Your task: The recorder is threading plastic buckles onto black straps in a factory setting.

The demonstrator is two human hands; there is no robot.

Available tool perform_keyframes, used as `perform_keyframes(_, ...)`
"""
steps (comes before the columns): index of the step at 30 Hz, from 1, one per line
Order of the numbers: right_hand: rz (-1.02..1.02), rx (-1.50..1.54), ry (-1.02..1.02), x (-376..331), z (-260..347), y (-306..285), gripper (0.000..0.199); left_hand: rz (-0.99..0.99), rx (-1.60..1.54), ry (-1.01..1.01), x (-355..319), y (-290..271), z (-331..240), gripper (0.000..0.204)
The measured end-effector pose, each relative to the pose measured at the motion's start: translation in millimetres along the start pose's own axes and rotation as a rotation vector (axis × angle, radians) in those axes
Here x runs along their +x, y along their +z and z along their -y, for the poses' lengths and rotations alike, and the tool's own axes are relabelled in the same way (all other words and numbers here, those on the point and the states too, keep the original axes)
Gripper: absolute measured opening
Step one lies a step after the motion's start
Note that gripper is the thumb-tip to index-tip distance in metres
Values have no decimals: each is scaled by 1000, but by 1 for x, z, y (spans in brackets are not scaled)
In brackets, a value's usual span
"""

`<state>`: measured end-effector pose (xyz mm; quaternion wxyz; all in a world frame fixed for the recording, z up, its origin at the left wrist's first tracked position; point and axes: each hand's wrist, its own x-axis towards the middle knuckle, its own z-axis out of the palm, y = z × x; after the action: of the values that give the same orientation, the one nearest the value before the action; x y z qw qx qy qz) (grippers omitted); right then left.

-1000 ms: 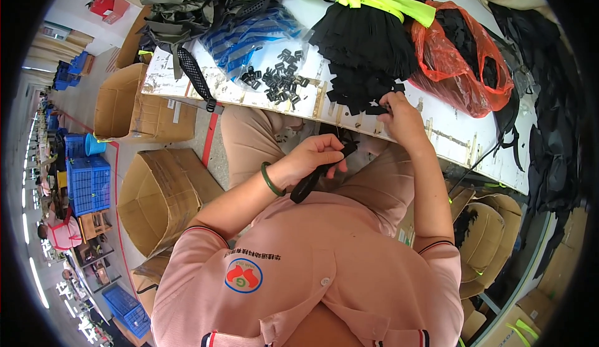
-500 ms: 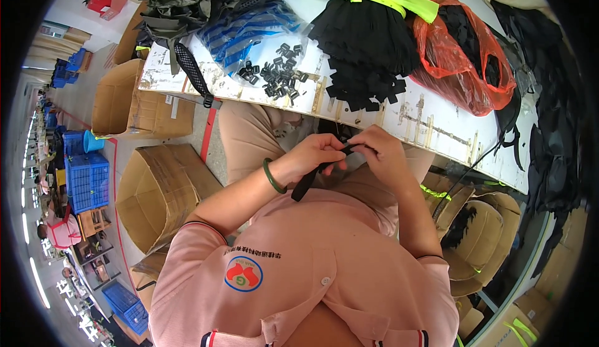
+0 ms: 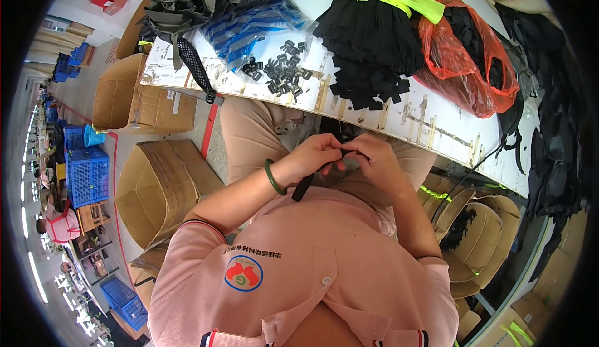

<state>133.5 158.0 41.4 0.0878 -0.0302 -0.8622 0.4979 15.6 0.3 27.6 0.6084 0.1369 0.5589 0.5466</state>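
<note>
Hands, head view: left hand [image 3: 323,154] and right hand [image 3: 373,160] nearly meet, both pinching one black strap [image 3: 302,188] above the lap.
Progress: that strap looks mid-work; the tied black bundle [image 3: 369,41] seems unworked.
Buckles [image 3: 287,72]: loose pile.
Between lap and bundle: table [image 3: 450,121] edge.
Beside bundle: red bag [image 3: 465,79].

Wearing a pink short-sleeved shirt [image 3: 374,272] with stripe-edged cuffs [image 3: 204,225], pale button [image 3: 326,281], dark lettering [image 3: 253,253] and a round, blue-ringed emblem [image 3: 243,273]; beige trousers [image 3: 246,138]; and a dark green bangle [image 3: 269,173] around the left wrist [image 3: 282,172].
</note>
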Motion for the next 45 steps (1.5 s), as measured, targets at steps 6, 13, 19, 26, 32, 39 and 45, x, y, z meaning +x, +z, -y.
perform_keyframes(6, -134, 128, 76, 6, 6, 4, 21, -104, -27, 162, 5, 2, 0, 10)
perform_keyframes(13, -250, 761, 471, -11, 21, 28, 18, -188, -148, 322, 8, 10, -1, 12)
perform_keyframes(19, -300, 956, 513, -3, 33, 37, 18, -209, -144, 468, 8, 16, 0, 13)
perform_keyframes(26, -257, 1137, 568, 1, 36, 33, 17, -466, 255, 646, 5, 17, -7, 15)
perform_keyframes(32, -314, 1281, 602, 7, 40, 33, 15, -592, 563, 819, 5, 15, -11, 17)
perform_keyframes(39, -370, 1493, 626, 11, 32, 23, 11, -250, -46, 483, 1, 20, -25, 11)
perform_keyframes(45, 120, 1438, 666, -1, 12, -10, 13, 155, 307, 122, -10, -7, -47, 15)
